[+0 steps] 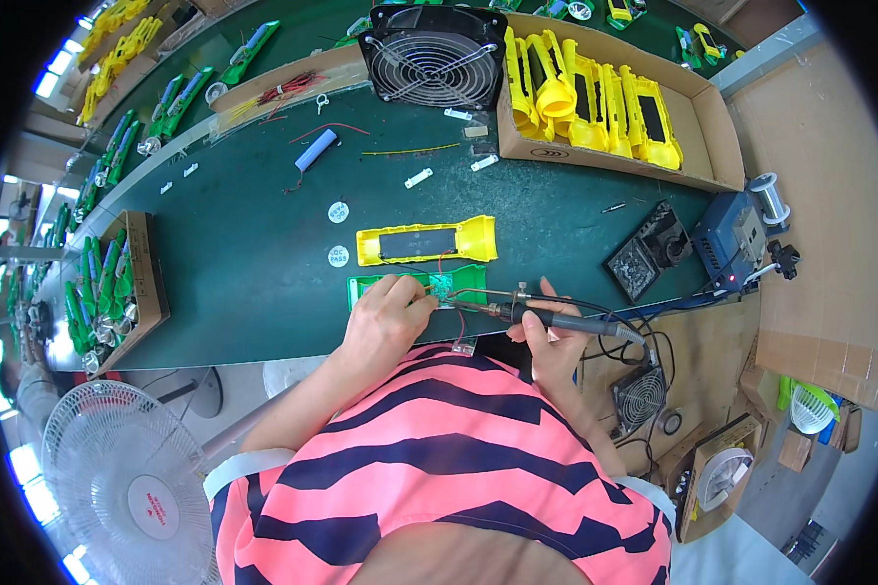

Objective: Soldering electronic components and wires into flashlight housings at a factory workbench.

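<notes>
My right hand (554,343) grips the dark handle of a soldering iron (566,320). Its tip, with a thin metal tube alongside, points left at a small circuit board (442,286) in a green plastic housing (473,278). My left hand (390,317) covers the housing's left and middle part, fingertips pinched on a thin wire at the board; the wire is mostly hidden. Just beyond lies a yellow plastic half-shell (476,240) with a dark panel. A red wire runs between shell and board, and another hangs toward a small clear part (464,346) at the table edge.
A metal-guarded fan (432,70) stands at the back, beside a cardboard box (698,117) of yellow shells. At right are a soldering station (730,239), a solder spool (769,200) and a dark tray (644,253). A blue cylindrical cell (315,151) lies back left; a box (146,263) holds green housings.
</notes>
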A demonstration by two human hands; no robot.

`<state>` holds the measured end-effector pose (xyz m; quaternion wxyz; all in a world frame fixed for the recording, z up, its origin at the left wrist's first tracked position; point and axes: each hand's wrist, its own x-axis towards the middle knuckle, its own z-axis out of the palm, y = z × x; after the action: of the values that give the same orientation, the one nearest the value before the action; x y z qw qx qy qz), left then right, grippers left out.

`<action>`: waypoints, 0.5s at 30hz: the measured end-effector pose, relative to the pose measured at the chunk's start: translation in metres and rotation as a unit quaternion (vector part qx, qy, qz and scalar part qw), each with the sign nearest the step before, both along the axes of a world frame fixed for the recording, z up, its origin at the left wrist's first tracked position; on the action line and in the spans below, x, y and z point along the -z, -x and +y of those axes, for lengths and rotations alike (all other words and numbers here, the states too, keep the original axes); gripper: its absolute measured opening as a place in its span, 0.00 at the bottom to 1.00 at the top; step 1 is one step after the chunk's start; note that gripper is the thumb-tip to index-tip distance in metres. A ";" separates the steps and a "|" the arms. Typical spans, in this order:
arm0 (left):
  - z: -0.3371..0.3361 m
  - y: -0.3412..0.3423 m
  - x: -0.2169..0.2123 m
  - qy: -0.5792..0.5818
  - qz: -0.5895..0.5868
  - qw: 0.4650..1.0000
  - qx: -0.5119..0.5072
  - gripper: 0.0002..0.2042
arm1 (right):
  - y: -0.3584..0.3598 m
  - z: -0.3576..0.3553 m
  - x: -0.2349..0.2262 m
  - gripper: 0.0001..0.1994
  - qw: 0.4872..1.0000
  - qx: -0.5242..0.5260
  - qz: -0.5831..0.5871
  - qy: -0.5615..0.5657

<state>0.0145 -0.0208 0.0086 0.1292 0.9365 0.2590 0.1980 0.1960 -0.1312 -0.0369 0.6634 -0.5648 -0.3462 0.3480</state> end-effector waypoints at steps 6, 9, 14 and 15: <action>-0.001 -0.002 0.000 0.006 0.011 1.000 -0.006 0.06 | -0.003 -0.004 0.002 0.09 0.995 -0.017 0.100 -0.006; -0.001 -0.003 -0.001 0.009 0.008 1.000 -0.008 0.06 | -0.004 -0.004 0.001 0.09 0.992 0.005 0.126 -0.001; -0.001 -0.005 0.001 0.005 0.014 1.000 -0.020 0.05 | -0.005 -0.003 -0.001 0.09 0.992 0.044 0.119 -0.015; -0.001 -0.006 0.001 0.007 0.013 1.000 -0.025 0.05 | -0.007 -0.002 -0.001 0.09 0.992 0.044 0.119 -0.016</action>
<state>0.0201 -0.0216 0.0075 0.1273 0.9315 0.2849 0.1871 0.2026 -0.1334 -0.0359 0.7238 -0.5230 -0.2452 0.3775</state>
